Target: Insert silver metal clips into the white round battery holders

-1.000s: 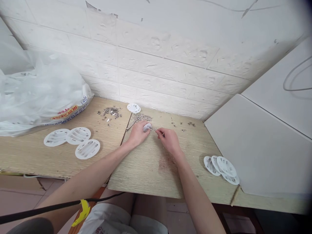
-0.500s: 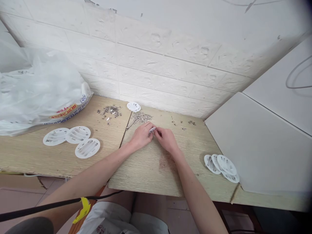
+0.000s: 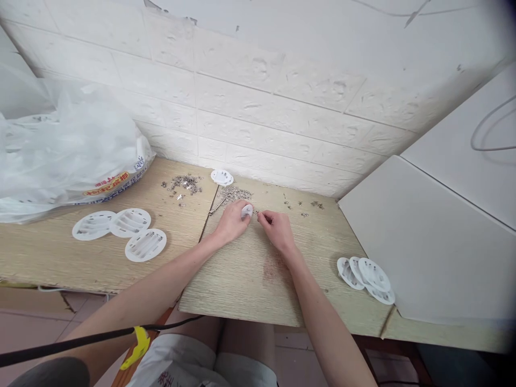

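Observation:
My left hand (image 3: pixel 234 221) is closed around a small white round plastic disc (image 3: pixel 247 210), its face tilted up toward me. Just to the right, my right hand (image 3: pixel 276 228) pinches a tiny metal piece (image 3: pixel 256 212) between thumb and fingertips, close to the disc's edge. Whether that piece touches the disc I cannot tell. Behind my left hand lies a heap of small shiny metal parts (image 3: pixel 237 193). White discs with slots (image 3: pixel 222 177) rest against the wall beyond it.
Three slotted white discs (image 3: pixel 145 245) lie on the left board, near a pile of metal bits (image 3: pixel 187 184) and a big plastic bag (image 3: pixel 72 156). Several overlapping discs (image 3: pixel 374 274) sit at right beside a white panel (image 3: pixel 435 242). Loose small parts (image 3: pixel 317 205) are scattered at the back right.
My hands have moved slightly apart. The disc in my left hand has turned so its face shows, and a tiny metal piece now shows at my right fingertips.

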A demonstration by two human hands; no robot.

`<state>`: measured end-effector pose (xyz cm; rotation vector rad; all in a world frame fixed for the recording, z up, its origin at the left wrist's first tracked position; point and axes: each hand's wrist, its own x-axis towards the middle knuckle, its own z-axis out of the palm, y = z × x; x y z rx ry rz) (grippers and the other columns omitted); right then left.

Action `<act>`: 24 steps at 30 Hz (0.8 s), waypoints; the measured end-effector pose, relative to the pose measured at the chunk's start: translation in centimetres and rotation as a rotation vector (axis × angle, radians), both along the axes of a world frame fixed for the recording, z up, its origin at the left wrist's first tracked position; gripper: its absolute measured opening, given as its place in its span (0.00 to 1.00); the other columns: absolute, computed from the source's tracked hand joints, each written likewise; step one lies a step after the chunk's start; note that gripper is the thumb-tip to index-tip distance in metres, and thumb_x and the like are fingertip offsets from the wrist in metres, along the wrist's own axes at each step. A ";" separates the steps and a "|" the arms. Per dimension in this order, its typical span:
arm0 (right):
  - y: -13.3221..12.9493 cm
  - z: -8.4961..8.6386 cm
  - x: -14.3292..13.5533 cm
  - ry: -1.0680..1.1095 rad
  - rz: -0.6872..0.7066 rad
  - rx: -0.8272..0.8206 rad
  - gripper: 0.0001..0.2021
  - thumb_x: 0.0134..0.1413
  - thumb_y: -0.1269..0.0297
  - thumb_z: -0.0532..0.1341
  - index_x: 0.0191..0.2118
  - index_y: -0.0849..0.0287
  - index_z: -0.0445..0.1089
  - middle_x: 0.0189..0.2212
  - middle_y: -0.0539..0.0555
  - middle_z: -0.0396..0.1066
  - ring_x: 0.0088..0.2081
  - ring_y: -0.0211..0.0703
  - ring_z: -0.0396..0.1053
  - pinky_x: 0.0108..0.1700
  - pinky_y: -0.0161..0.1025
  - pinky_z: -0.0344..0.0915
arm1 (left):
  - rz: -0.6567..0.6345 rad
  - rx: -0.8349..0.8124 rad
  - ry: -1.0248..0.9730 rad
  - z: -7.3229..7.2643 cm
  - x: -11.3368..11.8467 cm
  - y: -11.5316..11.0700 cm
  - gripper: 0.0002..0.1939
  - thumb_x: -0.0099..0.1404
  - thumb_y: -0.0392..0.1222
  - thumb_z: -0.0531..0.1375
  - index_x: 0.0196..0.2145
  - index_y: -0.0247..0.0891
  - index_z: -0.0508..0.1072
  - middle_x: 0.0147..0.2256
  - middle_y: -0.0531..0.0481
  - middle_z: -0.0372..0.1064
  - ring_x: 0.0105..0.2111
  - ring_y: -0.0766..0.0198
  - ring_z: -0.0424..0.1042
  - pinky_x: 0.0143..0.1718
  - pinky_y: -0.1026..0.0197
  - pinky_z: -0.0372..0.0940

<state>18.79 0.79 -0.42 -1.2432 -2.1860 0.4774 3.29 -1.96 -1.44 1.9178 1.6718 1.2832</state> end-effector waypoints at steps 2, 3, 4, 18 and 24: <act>0.0 0.1 0.0 0.015 0.027 -0.031 0.18 0.58 0.58 0.51 0.22 0.60 0.67 0.16 0.48 0.61 0.20 0.35 0.54 0.26 0.34 0.47 | -0.007 -0.002 -0.059 0.1 0.0 -0.1 0.14 0.55 0.31 0.55 0.40 0.36 0.71 0.39 0.47 0.72 0.39 0.59 0.69 0.44 0.58 0.62; 0.0 0.2 0.0 0.021 0.047 -0.045 0.17 0.58 0.58 0.50 0.24 0.60 0.68 0.17 0.49 0.62 0.21 0.36 0.55 0.26 0.34 0.48 | -0.013 -0.008 -0.095 0.2 0.0 -0.2 0.15 0.56 0.32 0.55 0.42 0.37 0.70 0.39 0.48 0.72 0.39 0.60 0.69 0.44 0.58 0.62; 0.0 0.3 0.0 0.026 0.067 -0.057 0.17 0.59 0.58 0.50 0.26 0.60 0.69 0.17 0.49 0.64 0.21 0.36 0.57 0.26 0.34 0.48 | -0.022 -0.011 -0.129 0.3 0.0 -0.2 0.16 0.56 0.33 0.55 0.44 0.37 0.70 0.40 0.48 0.72 0.40 0.60 0.69 0.45 0.58 0.62; -0.1 0.7 0.3 0.120 0.111 -0.104 0.17 0.58 0.53 0.52 0.29 0.59 0.70 0.20 0.49 0.66 0.22 0.36 0.57 0.27 0.33 0.51 | -0.177 -0.146 -0.390 0.6 -0.2 0.1 0.09 0.58 0.44 0.56 0.31 0.36 0.71 0.29 0.51 0.70 0.31 0.64 0.68 0.32 0.64 0.63; -0.2 1.2 0.1 0.328 0.061 -0.182 0.14 0.52 0.54 0.58 0.28 0.60 0.69 0.20 0.48 0.63 0.23 0.35 0.54 0.26 0.34 0.51 | -0.158 -0.182 -0.433 0.7 -0.1 0.0 0.11 0.57 0.46 0.57 0.30 0.35 0.71 0.28 0.50 0.69 0.29 0.64 0.67 0.31 0.64 0.62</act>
